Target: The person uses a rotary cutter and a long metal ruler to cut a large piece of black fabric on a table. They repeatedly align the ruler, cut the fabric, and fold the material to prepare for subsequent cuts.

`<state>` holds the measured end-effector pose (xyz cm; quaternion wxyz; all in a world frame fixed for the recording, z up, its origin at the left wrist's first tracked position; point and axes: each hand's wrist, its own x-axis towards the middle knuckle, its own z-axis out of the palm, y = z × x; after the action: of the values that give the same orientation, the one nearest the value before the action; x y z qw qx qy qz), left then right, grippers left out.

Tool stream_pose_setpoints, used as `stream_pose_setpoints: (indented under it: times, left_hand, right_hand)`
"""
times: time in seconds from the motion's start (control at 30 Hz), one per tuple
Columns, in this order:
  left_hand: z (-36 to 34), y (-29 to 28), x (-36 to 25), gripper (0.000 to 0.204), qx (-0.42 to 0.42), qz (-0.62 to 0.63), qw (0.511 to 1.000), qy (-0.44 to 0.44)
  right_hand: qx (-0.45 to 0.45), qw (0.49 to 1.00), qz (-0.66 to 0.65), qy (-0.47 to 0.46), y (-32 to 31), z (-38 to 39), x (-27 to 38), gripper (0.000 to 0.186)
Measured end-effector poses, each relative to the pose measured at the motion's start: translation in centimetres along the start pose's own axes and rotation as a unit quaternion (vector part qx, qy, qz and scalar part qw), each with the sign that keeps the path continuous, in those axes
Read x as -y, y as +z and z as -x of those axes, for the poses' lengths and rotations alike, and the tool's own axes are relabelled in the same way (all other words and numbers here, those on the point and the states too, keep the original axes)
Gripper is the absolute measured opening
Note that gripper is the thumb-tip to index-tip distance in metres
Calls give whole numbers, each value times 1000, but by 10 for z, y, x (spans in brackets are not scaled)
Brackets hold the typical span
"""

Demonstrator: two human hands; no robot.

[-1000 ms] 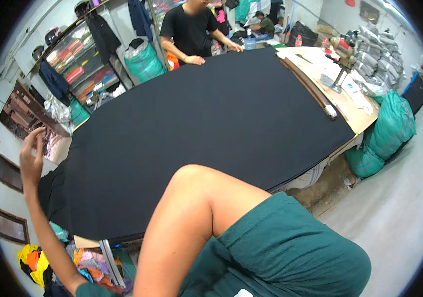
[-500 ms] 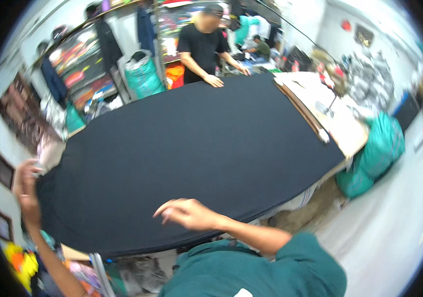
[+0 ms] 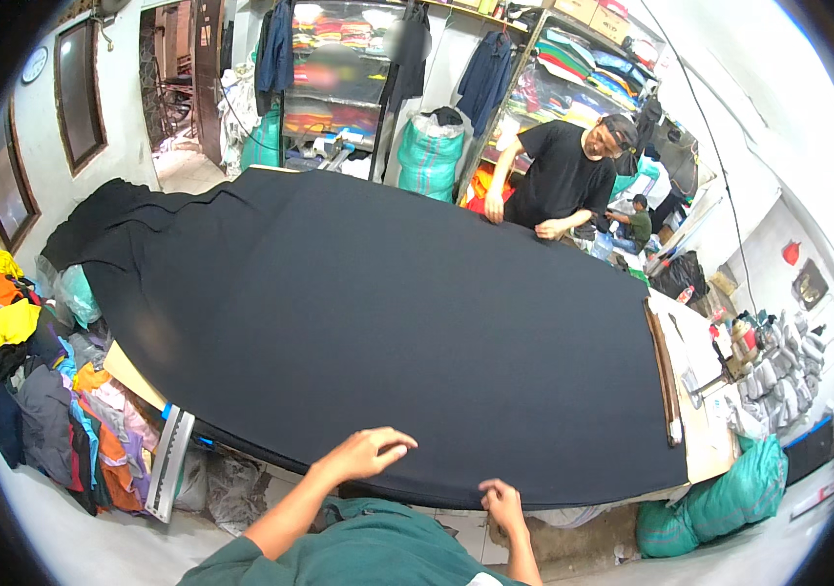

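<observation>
A large sheet of black fabric (image 3: 388,322) covers the long table, mostly smooth, with folds bunched at its far left end. Above the near part of this cloth is my left hand (image 3: 366,455), its fingers stretched out and the thumb apart, holding nothing. My right hand (image 3: 503,505) is at the near edge of the fabric, fingers curled inward. Whether those fingers pinch the cloth edge cannot be made out. Across the table a person in a black shirt (image 3: 568,176) bends forward, both hands at the far edge of the fabric.
Brown rods (image 3: 663,376) lie along the cloth's right end, beside a pale tabletop strip (image 3: 710,439). Green sacks (image 3: 715,503) stand below that corner. At left are piled clothes (image 3: 56,410) and a metal ruler-like bar (image 3: 171,464). Shelves (image 3: 334,83) line the back.
My view has swung left. My left hand has come from the fabric's left end to its near side; my right hand has drawn back to the near edge. The fabric's left end now shows bunched folds.
</observation>
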<state>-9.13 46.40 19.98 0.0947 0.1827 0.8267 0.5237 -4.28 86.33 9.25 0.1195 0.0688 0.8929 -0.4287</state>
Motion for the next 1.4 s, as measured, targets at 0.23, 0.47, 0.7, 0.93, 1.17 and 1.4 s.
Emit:
stream_pose_setpoints:
  times: [0.23,0.47,0.7,0.93,1.17,1.4]
  left_hand:
    - [17,-138,0,23,-160,51,985,34]
    - [60,-175,104,22,-100,44,994,10]
    - [98,-172,100,19,-25,87,995,-48]
    - [99,-216,86,17,-128,43,991,-5]
    - [116,-358,-45,42,-309,76,850,420]
    - [152,-386,-156,32,-135,59,738,659]
  right_hand:
    - [-91,982,-149,-71,115,-15,153,27]
    - [210,969,-5,129,215,32,137,76]
    - [207,961,-58,175,229,67,122,71]
    - [-336,911,-190,-142,27,103,274,53]
    - [-133,710,-140,-677,-67,229,433,42]
    - [68,710,-46,-699,-40,201,518,25]
